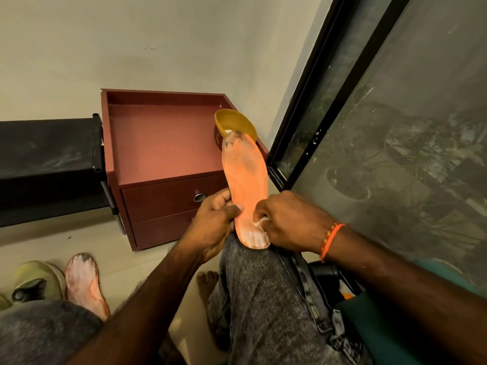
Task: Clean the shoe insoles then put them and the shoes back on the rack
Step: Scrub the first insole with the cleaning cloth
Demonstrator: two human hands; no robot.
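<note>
L hand [213, 225] grips orange insole [246, 185] on knee; R hand [287, 222] pinches white wad [262, 221] onto it. Bowl [234, 127] print unreadable.

left hand [214, 219] pinching insole [245, 180] edge; right hand [287, 222] curled, pressing white wad [262, 219]

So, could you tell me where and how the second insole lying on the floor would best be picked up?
Probably by the narrow waist of the floor insole, pinched across its two long edges from above. It lies flat on the floor, so its thin edge is the only hold, and the olive shoe crowds its left side, leaving the right side freer to approach.
</note>
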